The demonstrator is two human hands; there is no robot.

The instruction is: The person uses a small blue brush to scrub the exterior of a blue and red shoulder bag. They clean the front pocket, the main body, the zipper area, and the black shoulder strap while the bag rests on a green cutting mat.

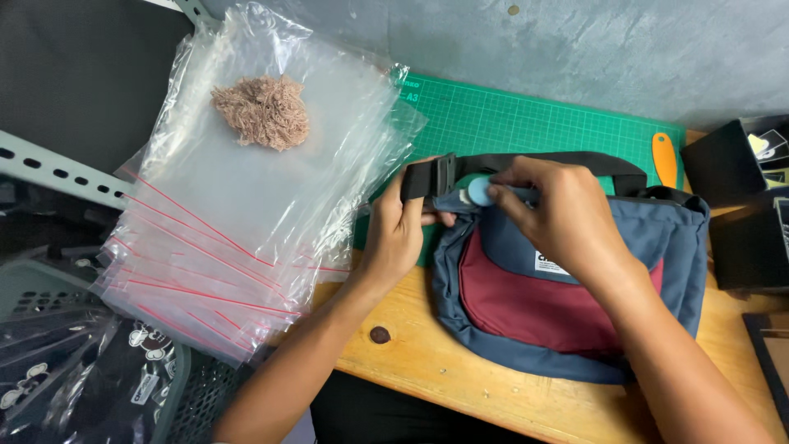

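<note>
A blue and maroon waist bag [559, 304] with a black strap [575, 159] lies on the wooden table [427, 362]. My left hand [399, 230] grips the bag's left end, just below the black strap buckle [430, 175]. My right hand [551, 210] pinches a small light-blue round tool [478, 191] against the bag's top edge, close to the buckle.
A stack of clear zip bags [246, 205] with red seals lies at the left, a tuft of brown fibre [263, 111] on top. A green cutting mat [526, 123] lies under the bag, an orange-handled tool [664, 159] on it. Black boxes [744, 197] stand at the right, a crate of packed items [82, 362] at lower left.
</note>
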